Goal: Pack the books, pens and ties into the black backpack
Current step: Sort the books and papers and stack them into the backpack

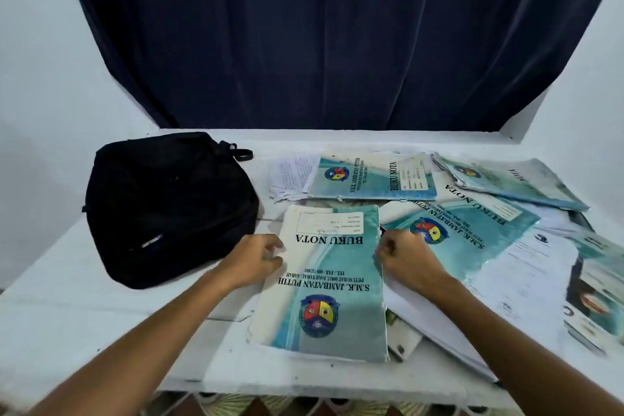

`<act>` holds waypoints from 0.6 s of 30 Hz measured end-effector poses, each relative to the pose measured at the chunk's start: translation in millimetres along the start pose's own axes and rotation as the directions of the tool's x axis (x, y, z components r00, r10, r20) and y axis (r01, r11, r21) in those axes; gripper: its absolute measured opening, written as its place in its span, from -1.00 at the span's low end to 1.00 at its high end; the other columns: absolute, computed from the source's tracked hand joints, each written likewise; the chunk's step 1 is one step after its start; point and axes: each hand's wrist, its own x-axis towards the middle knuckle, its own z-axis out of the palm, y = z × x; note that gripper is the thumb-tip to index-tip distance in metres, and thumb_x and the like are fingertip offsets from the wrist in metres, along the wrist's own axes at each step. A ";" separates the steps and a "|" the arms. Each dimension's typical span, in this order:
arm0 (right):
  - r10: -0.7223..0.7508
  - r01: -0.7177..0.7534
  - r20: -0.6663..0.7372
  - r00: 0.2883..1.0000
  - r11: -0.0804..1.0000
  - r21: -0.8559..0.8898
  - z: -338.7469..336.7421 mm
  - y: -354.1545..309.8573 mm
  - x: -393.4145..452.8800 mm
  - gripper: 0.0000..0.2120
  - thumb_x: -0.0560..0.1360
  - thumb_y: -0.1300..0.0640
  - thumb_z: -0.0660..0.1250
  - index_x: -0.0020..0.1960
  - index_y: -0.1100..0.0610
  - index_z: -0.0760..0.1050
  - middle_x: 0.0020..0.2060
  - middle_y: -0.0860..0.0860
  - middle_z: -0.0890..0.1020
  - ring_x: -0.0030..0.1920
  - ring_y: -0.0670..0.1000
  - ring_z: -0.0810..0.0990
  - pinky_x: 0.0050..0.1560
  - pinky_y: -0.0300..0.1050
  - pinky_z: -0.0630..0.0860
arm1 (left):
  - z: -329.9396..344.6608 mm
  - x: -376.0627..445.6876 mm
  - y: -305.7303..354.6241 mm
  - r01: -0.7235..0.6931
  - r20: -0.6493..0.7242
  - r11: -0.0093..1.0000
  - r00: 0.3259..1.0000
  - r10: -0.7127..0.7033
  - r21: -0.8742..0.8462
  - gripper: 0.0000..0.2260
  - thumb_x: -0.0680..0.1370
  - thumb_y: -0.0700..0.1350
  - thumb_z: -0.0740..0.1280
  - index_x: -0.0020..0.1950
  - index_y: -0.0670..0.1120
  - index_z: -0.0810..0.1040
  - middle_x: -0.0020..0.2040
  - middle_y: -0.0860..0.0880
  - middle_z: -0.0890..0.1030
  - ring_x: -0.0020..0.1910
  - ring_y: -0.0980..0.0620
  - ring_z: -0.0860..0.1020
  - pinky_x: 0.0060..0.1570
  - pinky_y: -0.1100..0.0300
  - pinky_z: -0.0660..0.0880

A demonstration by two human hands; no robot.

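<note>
Both hands sit at the long edges of the nearest book (326, 284), which lies flat near the table's (84, 321) front edge, about midway along it. The left hand (255, 260) has its fingers curled at the book's left edge, seemingly pinching it; the right hand (407, 260) is curled at the right edge, though whether it grips the cover or only rests there I cannot tell. To lift cleanly, I judge both thumbs should go on top and fingers slide under the whole block, so the worn cover does not peel away alone, and loose papers (439, 321) beneath stay behind. The book is a teal-and-white "BUKU NOTA" with a school crest, edges frayed. The backpack (169, 206) rests at the table's left side, apparently still zipped, so it needs opening first.
</note>
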 end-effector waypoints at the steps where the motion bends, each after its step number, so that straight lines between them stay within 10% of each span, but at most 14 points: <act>1: 0.046 -0.047 0.023 0.999 0.997 0.059 4.5 7.2 -0.1 -0.90 0.50 0.20 0.30 -0.13 0.20 0.57 -0.20 0.12 0.68 -0.21 0.11 0.66 -0.07 0.00 0.61 | 4.1 -0.9 -4.4 0.031 -0.013 0.998 0.999 -0.032 -0.046 -0.75 0.48 -0.13 0.45 0.15 -0.08 0.63 -0.07 -0.04 0.59 -0.18 0.09 0.53 -0.13 0.30 0.37; 12: 0.333 -0.478 0.348 0.876 0.692 0.541 19.1 13.2 -18.3 -0.91 0.44 0.30 0.43 -0.19 0.30 0.54 -0.37 0.15 0.60 -0.45 0.05 0.56 -0.42 -0.20 0.50 | 16.0 -9.3 0.4 0.204 -0.018 0.947 0.976 -0.215 -0.249 -0.84 0.48 -0.16 0.43 0.04 -0.03 0.58 -0.09 -0.02 0.60 -0.09 0.02 0.56 -0.18 0.30 0.41; 18: 0.239 -0.498 0.445 0.863 0.549 0.671 26.3 5.8 -15.0 -0.83 0.50 0.38 0.34 0.06 0.20 0.48 -0.03 0.15 0.69 -0.06 0.17 0.68 -0.10 0.09 0.64 | 8.7 -7.5 0.0 0.236 0.054 0.938 0.972 -0.230 -0.254 -0.81 0.51 -0.10 0.41 0.11 -0.01 0.55 0.02 -0.07 0.62 -0.19 0.05 0.53 -0.18 0.19 0.44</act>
